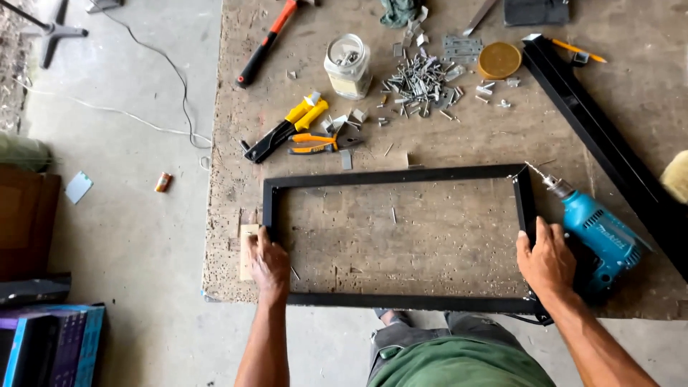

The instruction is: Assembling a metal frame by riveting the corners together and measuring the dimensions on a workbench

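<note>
On the worn wooden workbench (459, 143) lies a black rectangular metal frame (398, 175). Its left bar is gripped by the left hand (269, 261), its right bar by the right hand (546, 259). Just right of the frame rests a teal power drill (598, 233).

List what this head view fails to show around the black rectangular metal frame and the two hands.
- Left hand covers the black rectangular metal frame at its left side.
- Right hand covers the frame's right bar.
- Teal electric drill: handle behind the right hand.
- Long black metal bar: cut off by the right edge.
</note>
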